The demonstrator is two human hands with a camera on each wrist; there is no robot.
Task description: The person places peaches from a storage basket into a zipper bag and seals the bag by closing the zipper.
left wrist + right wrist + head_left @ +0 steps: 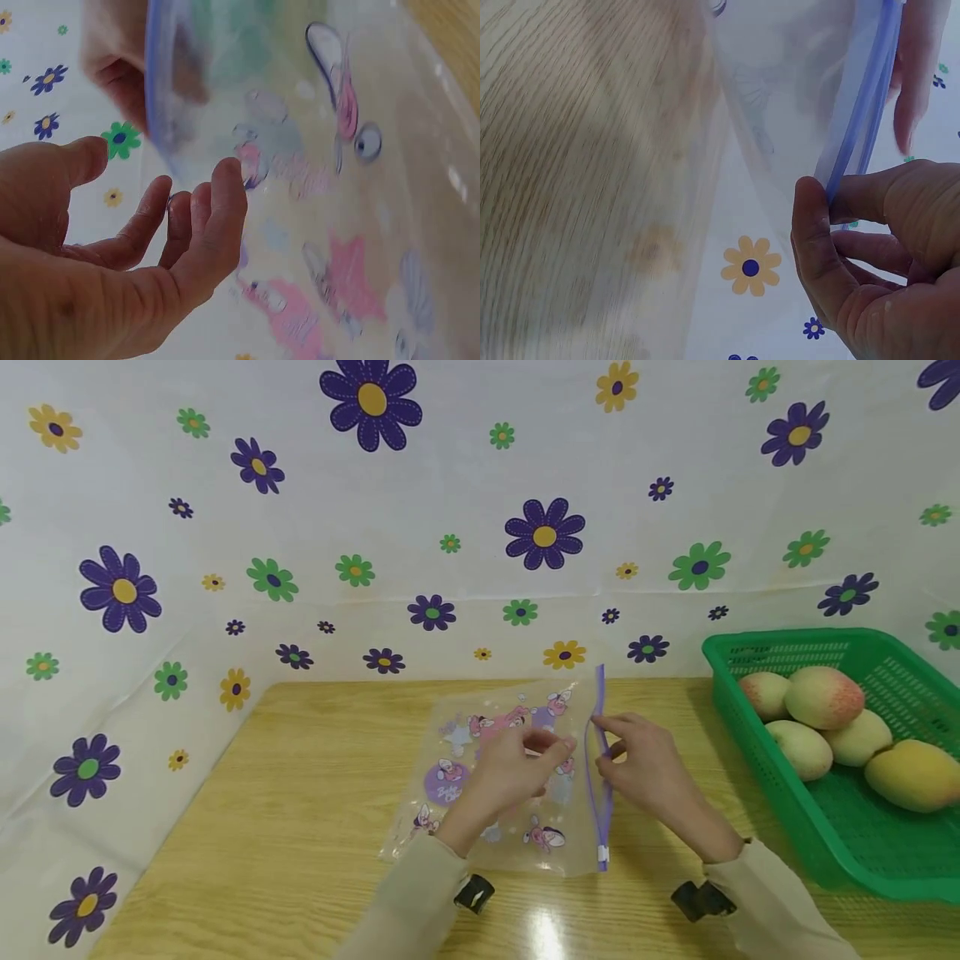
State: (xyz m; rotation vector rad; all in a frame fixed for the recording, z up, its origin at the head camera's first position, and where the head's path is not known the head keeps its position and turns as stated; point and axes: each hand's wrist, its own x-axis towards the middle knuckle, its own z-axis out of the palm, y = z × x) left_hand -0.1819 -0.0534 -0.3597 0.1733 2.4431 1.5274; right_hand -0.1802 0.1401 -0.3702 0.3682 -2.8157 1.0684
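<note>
A clear zip bag [442, 752] printed with pink cartoon characters lies on the table, its purple zip edge [601, 693] facing right. That edge is parted, and a white slider [603, 853] sits at its near end. My right hand [645, 768] pinches the zip edge between thumb and fingers, which the right wrist view shows close up [877, 247]. Above the printed side is my left hand [513, 772], its fingers loosely bent. In the left wrist view, the left hand's thumb [90, 159] stands apart from its fingers, and nothing is between them.
To the right stands a green plastic basket [787, 827] holding several fruits: pale peaches [823, 697] with a red blush and a yellow mango-like one [915, 775]. A white cloth [450, 468] with printed flowers hangs behind the wooden table [300, 793] and along its left side.
</note>
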